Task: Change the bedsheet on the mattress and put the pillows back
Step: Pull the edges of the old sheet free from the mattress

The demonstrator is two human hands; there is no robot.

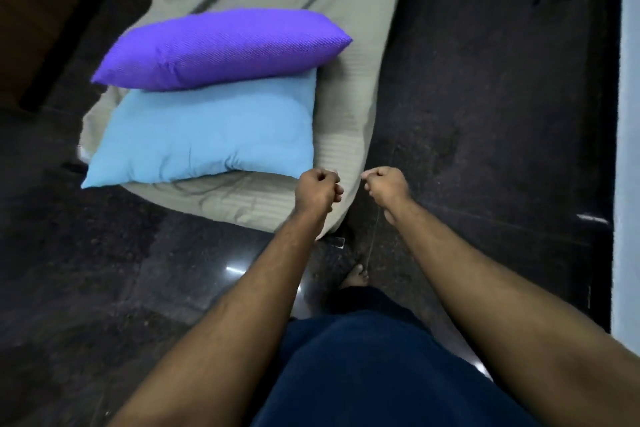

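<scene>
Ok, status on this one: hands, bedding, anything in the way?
Left hand and right hand fisted, nothing visibly held. Purple pillow stacked on blue pillow, both on the sheeted mattress. Nothing in the way.

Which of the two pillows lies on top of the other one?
The purple pillow. It rests partly on the far edge of the blue pillow, which lies directly on the sheet.

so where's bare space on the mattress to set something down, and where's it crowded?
Free: the sheeted strip of mattress right of the blue pillow, and the far stretch beyond the purple pillow. Crowded: the near end, where the purple pillow overlaps the blue one, with only a narrow strip in front. Left hand and right hand hover, fingers curled, at the near right corner.
</scene>
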